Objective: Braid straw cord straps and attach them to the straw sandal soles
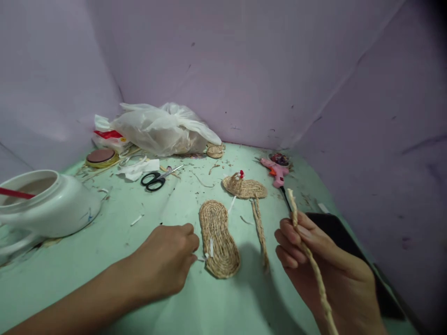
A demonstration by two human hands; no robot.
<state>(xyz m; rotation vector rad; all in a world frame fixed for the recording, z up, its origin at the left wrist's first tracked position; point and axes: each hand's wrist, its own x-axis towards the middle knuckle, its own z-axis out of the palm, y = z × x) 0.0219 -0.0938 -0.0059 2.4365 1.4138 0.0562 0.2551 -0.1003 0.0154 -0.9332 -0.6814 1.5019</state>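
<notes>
The right hand (314,251) is palm up, its fingers curled around a braid (309,253) that runs from above the fingertips down out of frame. The left hand (167,260) lies knuckles up on the table (104,260), fingertips pinched together just beside the oval sole (218,238); what they pinch is too small to tell. Both forearms are cut off below. A 2nd braid (260,230) lies between sole and right hand.

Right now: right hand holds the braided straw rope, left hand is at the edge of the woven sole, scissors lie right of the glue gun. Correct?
Not quite. The head view shows the scissors left of the glue gun, not right. The rest holds: the right hand holds the braided straw rope, and the left hand is at the edge of the woven sole.
</notes>
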